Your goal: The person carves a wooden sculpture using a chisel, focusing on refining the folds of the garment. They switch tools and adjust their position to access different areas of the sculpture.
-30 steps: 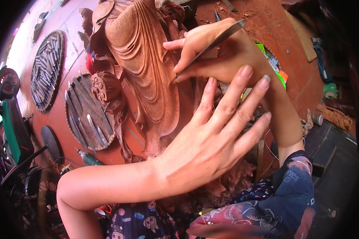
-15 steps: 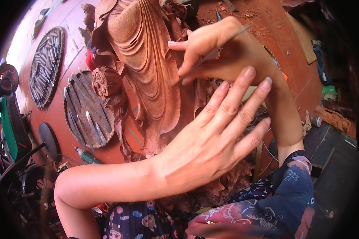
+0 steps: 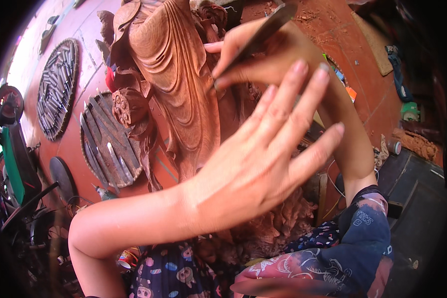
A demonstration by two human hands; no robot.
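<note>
A reddish-brown wooden carving (image 3: 166, 87) of a robed figure fills the middle, its surface cut in deep drapery folds. My right hand (image 3: 268, 54) pinches a narrow dark metal blade (image 3: 263, 35). The lower tip of that blade meets or hovers close over the robe's right side; contact cannot be made out. Nearer to me, my left hand (image 3: 263, 144) floats palm down in front of the carving, its fingers spread and holding nothing. It hides the carving's lower right and part of my right wrist.
Left of the carving lie a round tray (image 3: 92, 171) of long flat tools and a round basket (image 3: 40, 116) heaped with metal chisels. A dark wheeled machine (image 3: 15, 164) stands at far left. Wood chips (image 3: 310, 15) litter the tiled floor, and a dark board (image 3: 417, 208) lies at right.
My left hand has risen slightly, its fingers spreading wider. The blade in my right hand has turned, showing more of its flat side. The whole view has shifted slightly.
</note>
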